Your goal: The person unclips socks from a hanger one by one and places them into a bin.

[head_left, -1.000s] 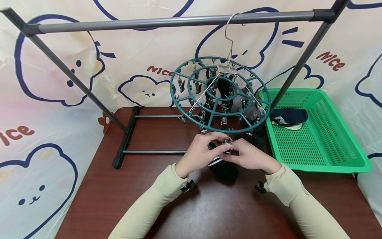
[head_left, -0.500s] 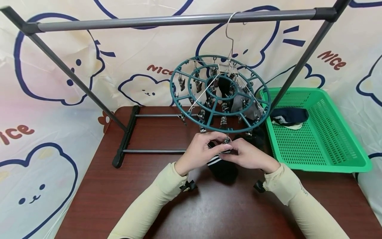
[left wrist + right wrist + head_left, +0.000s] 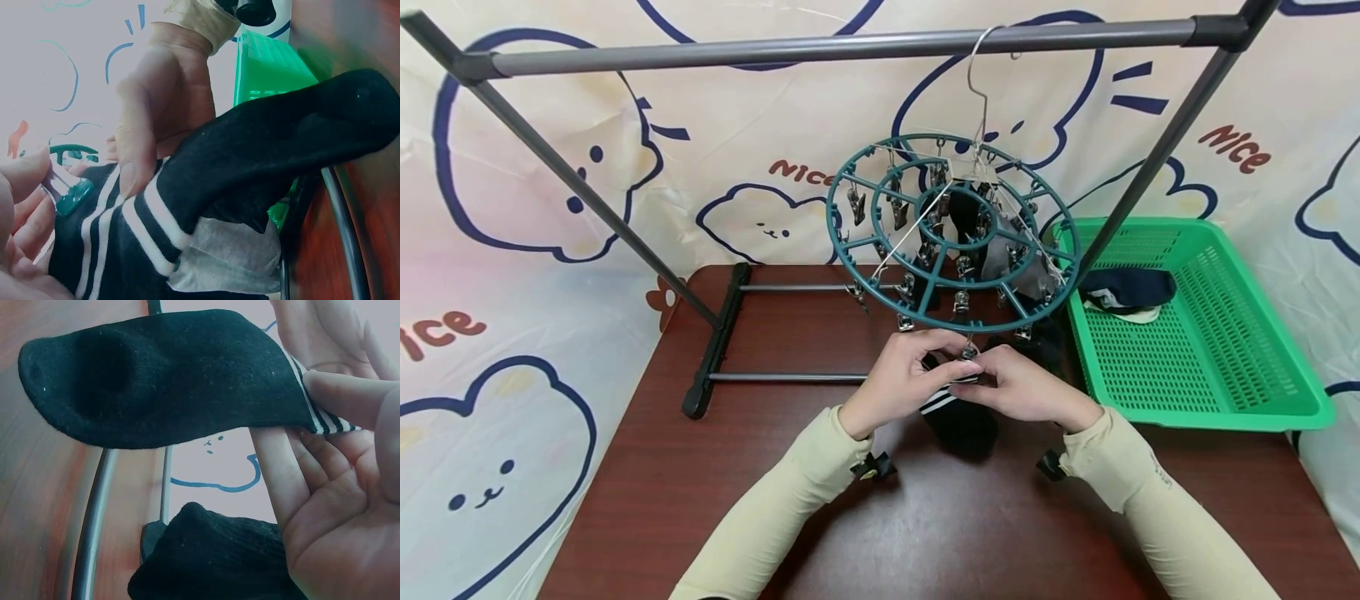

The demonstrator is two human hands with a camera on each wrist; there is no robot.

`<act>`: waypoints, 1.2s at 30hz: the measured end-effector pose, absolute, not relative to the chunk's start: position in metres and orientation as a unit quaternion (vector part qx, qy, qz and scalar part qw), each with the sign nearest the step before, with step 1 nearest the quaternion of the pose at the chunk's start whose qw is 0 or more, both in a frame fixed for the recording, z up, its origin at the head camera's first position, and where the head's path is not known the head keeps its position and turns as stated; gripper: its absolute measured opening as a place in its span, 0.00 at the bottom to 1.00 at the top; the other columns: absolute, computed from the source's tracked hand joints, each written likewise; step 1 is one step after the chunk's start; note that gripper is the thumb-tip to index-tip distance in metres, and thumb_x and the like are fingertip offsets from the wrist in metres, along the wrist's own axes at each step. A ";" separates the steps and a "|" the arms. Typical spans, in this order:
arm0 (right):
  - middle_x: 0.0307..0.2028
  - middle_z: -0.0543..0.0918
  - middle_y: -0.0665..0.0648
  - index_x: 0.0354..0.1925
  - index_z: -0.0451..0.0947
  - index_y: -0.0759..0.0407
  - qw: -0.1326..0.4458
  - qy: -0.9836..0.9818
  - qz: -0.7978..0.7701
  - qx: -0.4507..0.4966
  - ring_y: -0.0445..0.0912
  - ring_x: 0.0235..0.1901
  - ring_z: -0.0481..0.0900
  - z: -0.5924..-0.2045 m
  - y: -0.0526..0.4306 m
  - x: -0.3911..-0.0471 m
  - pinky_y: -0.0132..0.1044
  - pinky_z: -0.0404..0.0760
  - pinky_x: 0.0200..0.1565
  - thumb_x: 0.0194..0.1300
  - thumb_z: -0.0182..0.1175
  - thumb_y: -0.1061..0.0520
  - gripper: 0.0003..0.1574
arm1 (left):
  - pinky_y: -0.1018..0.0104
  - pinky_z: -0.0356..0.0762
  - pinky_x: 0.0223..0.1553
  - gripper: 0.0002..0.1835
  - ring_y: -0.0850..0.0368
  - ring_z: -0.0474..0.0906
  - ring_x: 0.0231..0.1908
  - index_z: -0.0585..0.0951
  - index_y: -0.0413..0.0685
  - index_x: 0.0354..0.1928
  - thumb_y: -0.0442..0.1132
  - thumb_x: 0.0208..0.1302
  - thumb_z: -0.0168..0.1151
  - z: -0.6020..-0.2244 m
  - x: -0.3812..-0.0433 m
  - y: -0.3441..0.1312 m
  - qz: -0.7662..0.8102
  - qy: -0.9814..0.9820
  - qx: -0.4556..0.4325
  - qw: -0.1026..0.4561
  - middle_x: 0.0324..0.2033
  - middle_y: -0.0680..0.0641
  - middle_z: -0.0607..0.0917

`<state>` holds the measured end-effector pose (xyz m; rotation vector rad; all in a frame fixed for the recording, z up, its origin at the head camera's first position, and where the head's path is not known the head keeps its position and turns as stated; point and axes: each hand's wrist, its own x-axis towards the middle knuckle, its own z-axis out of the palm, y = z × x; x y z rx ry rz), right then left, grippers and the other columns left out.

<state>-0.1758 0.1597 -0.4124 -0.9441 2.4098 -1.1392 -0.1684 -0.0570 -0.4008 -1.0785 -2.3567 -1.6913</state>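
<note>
A black sock (image 3: 962,427) with white stripes near its cuff hangs between the two hands, under the front edge of a round teal clip hanger (image 3: 928,300). My left hand (image 3: 898,385) pinches a small clip (image 3: 74,197) at the striped cuff, seen up close in the left wrist view. From the other side my right hand (image 3: 1026,385) grips the same sock by its striped part, thumb on one face and fingers behind. In the right wrist view the sock's foot (image 3: 156,378) sticks out sideways, toe away from the hands.
The hanger hooks over the rack's bar (image 3: 850,50), with several other metal clips dangling. Grey cloth (image 3: 1000,250) and dark socks hang on its far and right sides. A green basket (image 3: 1210,417) at the right holds a navy piece (image 3: 1127,289) and a pale one.
</note>
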 end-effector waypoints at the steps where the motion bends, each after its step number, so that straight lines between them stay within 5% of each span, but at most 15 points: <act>1: 0.22 0.70 0.41 0.42 0.86 0.52 0.158 0.840 -0.400 -0.330 0.36 0.23 0.68 -0.412 0.160 -0.176 0.31 0.69 0.30 0.73 0.65 0.55 0.04 | 0.69 0.83 0.43 0.11 0.61 0.84 0.44 0.88 0.42 0.50 0.35 0.67 0.71 -0.401 -0.168 -0.057 -0.546 -0.762 -0.346 0.027 0.45 0.46 0.91; 8: 0.20 0.66 0.40 0.47 0.85 0.51 0.172 0.839 -0.403 -0.324 0.34 0.20 0.63 -0.413 0.159 -0.175 0.30 0.67 0.28 0.73 0.64 0.55 0.06 | 0.69 0.85 0.45 0.09 0.58 0.86 0.46 0.89 0.41 0.47 0.34 0.67 0.71 -0.402 -0.169 -0.055 -0.554 -0.757 -0.341 0.052 0.43 0.45 0.91; 11: 0.18 0.62 0.39 0.38 0.84 0.50 0.169 0.840 -0.403 -0.322 0.34 0.17 0.59 -0.414 0.158 -0.175 0.30 0.64 0.26 0.73 0.65 0.55 0.04 | 0.67 0.85 0.45 0.08 0.58 0.86 0.46 0.89 0.41 0.47 0.33 0.67 0.71 -0.402 -0.168 -0.055 -0.560 -0.753 -0.339 0.061 0.42 0.44 0.91; 15: 0.16 0.59 0.39 0.21 0.75 0.50 0.167 0.843 -0.399 -0.320 0.33 0.16 0.56 -0.417 0.157 -0.174 0.29 0.61 0.24 0.73 0.65 0.53 0.21 | 0.65 0.86 0.45 0.08 0.57 0.86 0.47 0.89 0.40 0.45 0.33 0.66 0.71 -0.403 -0.167 -0.055 -0.568 -0.749 -0.335 0.069 0.42 0.44 0.91; 19: 0.15 0.58 0.39 0.16 0.66 0.49 0.168 0.847 -0.396 -0.313 0.33 0.16 0.54 -0.419 0.157 -0.174 0.28 0.60 0.24 0.73 0.65 0.54 0.29 | 0.65 0.84 0.47 0.07 0.57 0.86 0.46 0.90 0.40 0.44 0.33 0.66 0.71 -0.403 -0.166 -0.054 -0.571 -0.748 -0.329 0.074 0.41 0.45 0.91; 29: 0.15 0.58 0.39 0.14 0.65 0.51 0.157 0.856 -0.375 -0.318 0.32 0.17 0.55 -0.425 0.156 -0.175 0.28 0.61 0.24 0.72 0.67 0.52 0.31 | 0.68 0.84 0.43 0.08 0.60 0.85 0.44 0.89 0.41 0.45 0.34 0.66 0.72 -0.399 -0.167 -0.054 -0.577 -0.753 -0.312 0.059 0.42 0.45 0.91; 36: 0.16 0.58 0.38 0.15 0.69 0.50 0.158 0.849 -0.368 -0.345 0.31 0.17 0.55 -0.418 0.158 -0.167 0.28 0.61 0.25 0.73 0.66 0.51 0.29 | 0.59 0.86 0.47 0.09 0.60 0.86 0.44 0.88 0.43 0.47 0.35 0.66 0.72 -0.401 -0.167 -0.057 -0.568 -0.756 -0.319 0.063 0.40 0.47 0.91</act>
